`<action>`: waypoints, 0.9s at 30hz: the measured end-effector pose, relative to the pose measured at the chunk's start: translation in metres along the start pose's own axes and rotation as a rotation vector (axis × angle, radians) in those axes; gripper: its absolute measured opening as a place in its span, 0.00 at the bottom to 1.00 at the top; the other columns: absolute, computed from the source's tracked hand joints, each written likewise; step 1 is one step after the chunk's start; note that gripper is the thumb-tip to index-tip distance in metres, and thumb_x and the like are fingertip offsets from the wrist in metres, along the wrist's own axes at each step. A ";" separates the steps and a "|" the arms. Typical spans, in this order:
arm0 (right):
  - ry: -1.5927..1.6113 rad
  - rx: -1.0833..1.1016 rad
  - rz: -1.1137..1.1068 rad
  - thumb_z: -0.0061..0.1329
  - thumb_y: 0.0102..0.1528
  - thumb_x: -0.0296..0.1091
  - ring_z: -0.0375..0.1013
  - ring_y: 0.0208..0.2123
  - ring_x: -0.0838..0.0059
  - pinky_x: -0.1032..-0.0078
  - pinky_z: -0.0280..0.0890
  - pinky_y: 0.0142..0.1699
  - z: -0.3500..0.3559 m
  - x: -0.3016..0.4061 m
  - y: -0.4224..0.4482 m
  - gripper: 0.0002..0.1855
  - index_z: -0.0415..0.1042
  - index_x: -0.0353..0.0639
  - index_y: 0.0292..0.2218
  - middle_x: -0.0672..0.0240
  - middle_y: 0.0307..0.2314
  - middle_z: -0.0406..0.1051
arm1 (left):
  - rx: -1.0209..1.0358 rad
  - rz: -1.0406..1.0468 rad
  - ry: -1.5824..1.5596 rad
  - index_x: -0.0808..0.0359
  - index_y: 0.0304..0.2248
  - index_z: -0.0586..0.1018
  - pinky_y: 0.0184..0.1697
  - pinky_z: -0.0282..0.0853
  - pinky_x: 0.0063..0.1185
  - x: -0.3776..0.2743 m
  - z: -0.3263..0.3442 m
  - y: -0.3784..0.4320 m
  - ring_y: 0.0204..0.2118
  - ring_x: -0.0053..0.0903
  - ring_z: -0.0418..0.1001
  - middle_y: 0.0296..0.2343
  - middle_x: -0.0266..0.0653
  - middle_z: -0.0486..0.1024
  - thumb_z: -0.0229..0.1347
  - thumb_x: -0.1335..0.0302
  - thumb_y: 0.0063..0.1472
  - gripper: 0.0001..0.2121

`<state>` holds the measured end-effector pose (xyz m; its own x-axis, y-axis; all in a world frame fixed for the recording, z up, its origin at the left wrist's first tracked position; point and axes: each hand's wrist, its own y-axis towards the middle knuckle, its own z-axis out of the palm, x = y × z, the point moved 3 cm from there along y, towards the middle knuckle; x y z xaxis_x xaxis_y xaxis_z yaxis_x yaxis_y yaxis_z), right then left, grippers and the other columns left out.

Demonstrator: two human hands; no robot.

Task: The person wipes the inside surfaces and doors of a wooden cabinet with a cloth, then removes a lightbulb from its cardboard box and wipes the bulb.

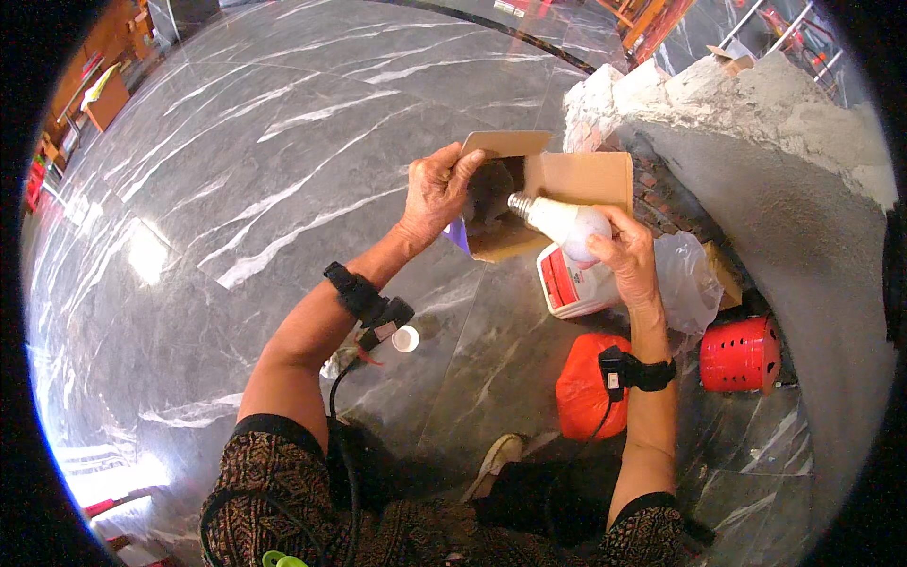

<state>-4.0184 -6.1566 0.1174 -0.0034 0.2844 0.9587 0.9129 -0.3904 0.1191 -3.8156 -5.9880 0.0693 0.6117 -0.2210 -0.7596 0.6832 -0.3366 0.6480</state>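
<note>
My left hand point(439, 191) grips the left edge of an open cardboard box point(588, 177), its thumb on a raised flap. The inside of the box is dark, and I cannot tell what lies in it. In front of the box's opening, my right hand point(627, 251) holds an LED light bulb point(560, 220) by its rounded white dome. The bulb's metal screw base points up and left, towards the opening. Below the bulb, a white plastic jug point(560, 301) with a red label stands partly hidden by my right hand.
An orange-red plastic bag point(584, 390) lies beside my right forearm. Further right are a clear plastic bag point(687, 283), a red perforated metal cylinder point(740, 354) and a rough plastered wall point(793, 212). A small white cap point(405, 339) sits on the marbled tile floor point(305, 177).
</note>
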 end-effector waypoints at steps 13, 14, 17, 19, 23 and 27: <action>0.557 -0.126 -0.017 0.46 0.49 0.44 0.74 0.29 0.62 0.68 0.72 0.33 0.014 0.011 0.001 0.28 0.63 0.30 0.45 0.54 0.34 0.70 | 0.087 -0.089 -0.110 0.68 0.35 0.78 0.30 0.67 0.17 -0.007 -0.018 0.011 0.26 0.12 0.69 0.23 0.36 0.77 0.49 0.68 0.62 0.11; 0.514 -0.171 -0.065 0.46 0.49 0.43 0.74 0.29 0.62 0.68 0.72 0.32 0.015 0.019 -0.003 0.27 0.62 0.30 0.45 0.54 0.34 0.70 | 0.090 -0.049 -0.128 0.68 0.36 0.78 0.30 0.67 0.16 -0.013 -0.018 0.013 0.26 0.11 0.69 0.23 0.35 0.77 0.49 0.68 0.62 0.12; 0.457 -0.241 -0.153 0.44 0.49 0.40 0.74 0.28 0.62 0.68 0.72 0.33 0.018 0.037 -0.009 0.26 0.62 0.31 0.45 0.55 0.34 0.70 | 0.090 -0.035 -0.148 0.70 0.36 0.77 0.30 0.66 0.15 -0.034 -0.027 0.018 0.27 0.11 0.67 0.24 0.31 0.76 0.49 0.68 0.63 0.12; 0.438 -0.337 -0.216 0.45 0.50 0.43 0.72 0.31 0.61 0.66 0.67 0.35 0.017 0.055 -0.022 0.27 0.61 0.32 0.47 0.55 0.38 0.69 | 0.125 -0.048 -0.139 0.71 0.37 0.76 0.31 0.65 0.14 -0.053 -0.030 0.022 0.28 0.11 0.65 0.24 0.28 0.74 0.49 0.68 0.63 0.13; 0.498 -0.450 -0.280 0.44 0.50 0.50 0.72 0.29 0.59 0.64 0.66 0.35 0.021 0.079 -0.039 0.32 0.61 0.31 0.47 0.54 0.37 0.70 | 0.098 -0.077 -0.316 0.70 0.39 0.76 0.34 0.64 0.13 -0.069 -0.037 0.023 0.31 0.11 0.65 0.28 0.27 0.73 0.49 0.68 0.63 0.13; 0.450 -0.525 -0.349 0.46 0.47 0.59 0.69 0.26 0.65 0.69 0.64 0.31 0.020 0.105 -0.061 0.41 0.59 0.31 0.49 0.50 0.37 0.69 | 0.121 -0.095 -0.467 0.71 0.41 0.75 0.39 0.64 0.15 -0.084 -0.032 0.023 0.35 0.13 0.66 0.32 0.29 0.74 0.48 0.68 0.63 0.14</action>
<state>-4.0660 -6.0850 0.2055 -0.5237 0.1280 0.8422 0.5158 -0.7392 0.4330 -3.8390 -5.9482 0.1497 0.2857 -0.5618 -0.7764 0.6587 -0.4733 0.5849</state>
